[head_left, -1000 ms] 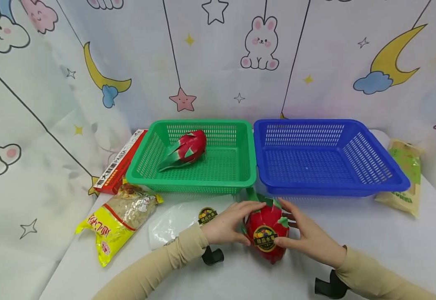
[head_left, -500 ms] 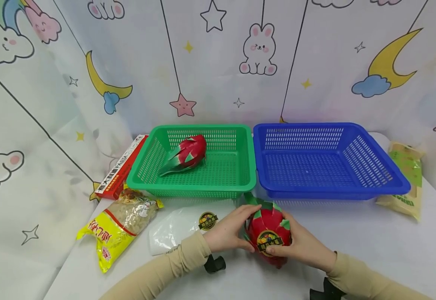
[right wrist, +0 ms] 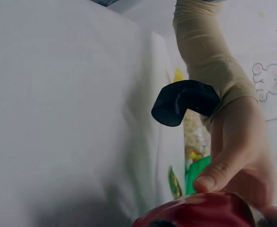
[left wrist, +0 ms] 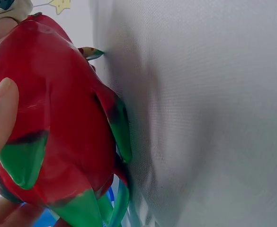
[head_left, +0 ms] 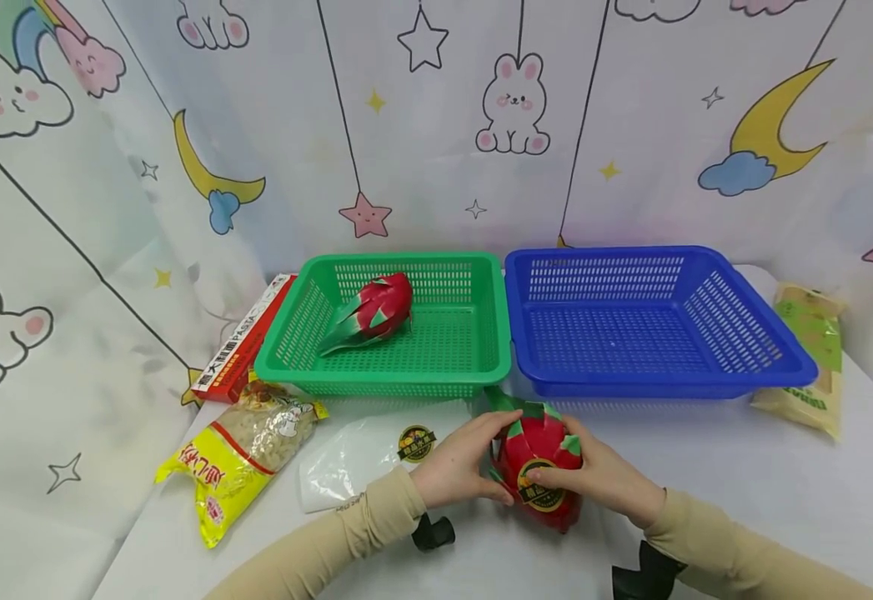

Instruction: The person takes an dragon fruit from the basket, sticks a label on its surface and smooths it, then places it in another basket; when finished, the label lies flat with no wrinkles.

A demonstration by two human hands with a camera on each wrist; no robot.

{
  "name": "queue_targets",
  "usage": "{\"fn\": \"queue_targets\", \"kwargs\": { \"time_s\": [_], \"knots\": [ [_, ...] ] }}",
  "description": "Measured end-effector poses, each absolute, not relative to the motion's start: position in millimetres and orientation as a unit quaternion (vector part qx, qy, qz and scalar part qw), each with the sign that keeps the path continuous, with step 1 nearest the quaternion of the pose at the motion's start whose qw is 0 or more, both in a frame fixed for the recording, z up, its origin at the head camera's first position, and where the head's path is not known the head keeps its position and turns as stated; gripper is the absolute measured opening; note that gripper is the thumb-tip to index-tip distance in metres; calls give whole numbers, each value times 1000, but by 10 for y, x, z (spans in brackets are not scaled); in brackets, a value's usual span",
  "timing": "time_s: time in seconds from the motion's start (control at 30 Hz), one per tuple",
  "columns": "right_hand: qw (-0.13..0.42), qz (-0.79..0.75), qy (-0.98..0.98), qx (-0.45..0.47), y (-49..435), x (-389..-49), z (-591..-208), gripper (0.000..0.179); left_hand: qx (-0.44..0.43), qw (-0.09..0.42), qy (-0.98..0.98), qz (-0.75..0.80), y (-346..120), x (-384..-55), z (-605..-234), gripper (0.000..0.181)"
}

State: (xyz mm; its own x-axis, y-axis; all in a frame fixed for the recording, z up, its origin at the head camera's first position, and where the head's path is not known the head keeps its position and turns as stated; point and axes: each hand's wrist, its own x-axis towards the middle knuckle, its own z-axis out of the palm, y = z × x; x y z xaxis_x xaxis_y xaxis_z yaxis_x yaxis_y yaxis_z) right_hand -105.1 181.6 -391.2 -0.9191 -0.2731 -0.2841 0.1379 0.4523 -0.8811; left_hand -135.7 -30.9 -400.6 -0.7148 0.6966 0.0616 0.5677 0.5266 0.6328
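Observation:
A red dragon fruit with green-tipped scales and a black-and-gold sticker lies on the table in front of the baskets. My left hand holds its left side, fingers over the top and thumb lower down. On the other side my right hand grips it, thumb across the sticker; most of the right fingers are hidden behind the fruit. Close up in the left wrist view, a thumb presses the fruit's skin. The right wrist view shows the left thumb at the fruit's edge. Another dragon fruit lies in the green basket.
A blue basket stands right of the green one. Left are a red pasta box and a yellow food bag. A glossy white package with a similar sticker lies beside my left hand. A beige-green bag lies far right.
My right hand has closed in on the dragon fruit, its fingers now against the side. The fruit has shifted slightly right and toward me. The left hand keeps its place on it.

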Motion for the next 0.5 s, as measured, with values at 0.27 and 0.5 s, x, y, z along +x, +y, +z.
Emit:
{"fn": "queue_targets", "kwargs": {
  "time_s": [0.27, 0.5],
  "knots": [
    [192, -500, 843, -43, 1897, -1014, -3926, 79, 384, 106, 862, 314, -306, -1324, -4023, 90],
    [183, -471, 858, -91, 1988, -930, -3873, 77, 433, 109, 856, 260, -446, -1373, -3922, 77]
  ]
}}
